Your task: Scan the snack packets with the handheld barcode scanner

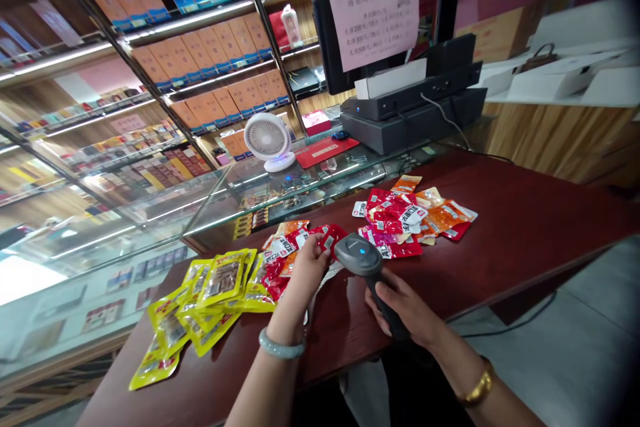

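My right hand [400, 307] is wrapped round the handle of a grey barcode scanner [357, 253], which has a blue light on its head. Just left of the scanner head, my left hand [313, 260] pinches a red snack packet [331, 237], its fingers partly hiding it. Under and beside that hand lies a small pile of red and orange packets [280, 257]. Farther left, several yellow packets [223, 280] overlap one another. A second pile of red and orange packets [395, 217] lies beyond the scanner to the right.
The piles lie on a dark red table [525, 213]. Behind it stands a glass display case [300, 180] with a small white fan [270, 140], a red mat [327, 153] and a black cash register unit [410, 107]. Stocked shelves [200, 53] rise behind.
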The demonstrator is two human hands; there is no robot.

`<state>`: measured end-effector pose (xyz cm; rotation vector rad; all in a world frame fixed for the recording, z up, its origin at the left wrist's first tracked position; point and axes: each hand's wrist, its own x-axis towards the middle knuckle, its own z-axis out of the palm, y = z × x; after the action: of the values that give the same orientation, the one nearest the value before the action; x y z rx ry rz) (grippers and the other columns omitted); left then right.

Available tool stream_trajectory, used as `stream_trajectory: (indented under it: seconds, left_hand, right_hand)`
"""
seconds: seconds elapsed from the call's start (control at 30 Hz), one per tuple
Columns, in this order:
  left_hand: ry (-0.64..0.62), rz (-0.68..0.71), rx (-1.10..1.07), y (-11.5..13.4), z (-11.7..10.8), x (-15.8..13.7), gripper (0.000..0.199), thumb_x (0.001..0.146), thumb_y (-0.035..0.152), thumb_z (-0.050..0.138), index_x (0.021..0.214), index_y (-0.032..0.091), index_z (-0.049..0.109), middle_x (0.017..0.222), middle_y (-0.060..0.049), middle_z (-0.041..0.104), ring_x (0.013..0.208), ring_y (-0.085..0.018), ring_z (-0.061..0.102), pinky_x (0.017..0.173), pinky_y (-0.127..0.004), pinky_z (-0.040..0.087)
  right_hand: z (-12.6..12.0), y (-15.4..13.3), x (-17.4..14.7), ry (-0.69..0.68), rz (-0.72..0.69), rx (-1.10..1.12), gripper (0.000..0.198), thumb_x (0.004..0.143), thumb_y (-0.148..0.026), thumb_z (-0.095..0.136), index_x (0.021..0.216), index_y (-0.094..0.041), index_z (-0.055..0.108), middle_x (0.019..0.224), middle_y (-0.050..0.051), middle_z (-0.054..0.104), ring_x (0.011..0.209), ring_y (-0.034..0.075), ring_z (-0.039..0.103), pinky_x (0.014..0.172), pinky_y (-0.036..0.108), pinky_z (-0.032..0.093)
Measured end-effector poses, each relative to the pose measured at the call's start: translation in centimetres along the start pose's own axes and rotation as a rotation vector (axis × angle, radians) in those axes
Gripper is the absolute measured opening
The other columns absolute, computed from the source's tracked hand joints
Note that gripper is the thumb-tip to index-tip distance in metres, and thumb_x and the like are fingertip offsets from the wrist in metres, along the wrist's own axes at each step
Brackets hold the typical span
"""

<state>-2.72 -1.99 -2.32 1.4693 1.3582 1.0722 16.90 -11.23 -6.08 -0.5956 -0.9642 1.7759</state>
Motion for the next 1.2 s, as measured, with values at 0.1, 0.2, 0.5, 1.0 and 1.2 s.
stream_trajectory:
  seconds: [0.1,0.2,0.5,1.0,1.2]
  left_hand:
    - [-0.05,-0.004,-0.045,0.2,0.2,-0.1,0.037,0.071,0.028,0.066,0.105,0.019,0.056,0.071,0.002,0.062,0.066,-0.012,0.059,0.065,-0.024,0.049]
    - [0.013,0.021,0.012,0.2,0.2,-0.1,0.026,0.068,0.02,0.064,0.092,0.018,0.058,0.076,0.0,0.064,0.069,-0.012,0.059,0.066,-0.023,0.049]
    - [0.061,-0.134,-0.404,1.3,1.1,1.7,0.041,0.063,0.02,0.074,0.099,0.02,0.055,0.069,0.005,0.062,0.06,-0.009,0.061,0.062,-0.023,0.052]
    - [-0.359,-0.169,-0.64,3.9,10.5,7.6,0.033,0.06,0.014,0.075,0.09,0.01,0.064,0.068,-0.001,0.064,0.055,-0.008,0.055,0.061,-0.022,0.046]
    - [-0.387,-0.036,-0.445,2.6,8.5,7.1,0.041,0.072,0.015,0.065,0.112,0.011,0.066,0.1,-0.011,0.071,0.08,-0.017,0.065,0.081,-0.031,0.05]
  right_hand:
    - [0.1,-0.2,0.0,-0.013,0.001,-0.003,0.037,0.085,-0.054,0.063,0.095,-0.022,0.047,0.065,-0.007,0.052,0.038,0.004,0.044,0.035,0.015,0.037]
    - [0.1,-0.2,-0.1,-0.008,-0.008,-0.002,0.034,0.087,-0.052,0.061,0.093,-0.022,0.047,0.065,-0.007,0.052,0.039,0.004,0.044,0.036,0.015,0.037]
    - [0.0,0.5,0.4,0.057,-0.032,0.032,0.034,0.088,-0.053,0.061,0.091,-0.021,0.049,0.064,-0.007,0.052,0.038,0.004,0.045,0.036,0.015,0.038]
    - [0.6,-0.4,0.8,0.308,-0.146,0.167,0.045,0.086,-0.058,0.059,0.111,-0.021,0.051,0.059,-0.008,0.05,0.035,0.005,0.042,0.034,0.017,0.035]
    - [0.6,-0.1,0.5,0.267,-0.103,0.134,0.043,0.088,-0.054,0.059,0.116,-0.022,0.052,0.062,-0.007,0.05,0.037,0.005,0.043,0.036,0.017,0.034]
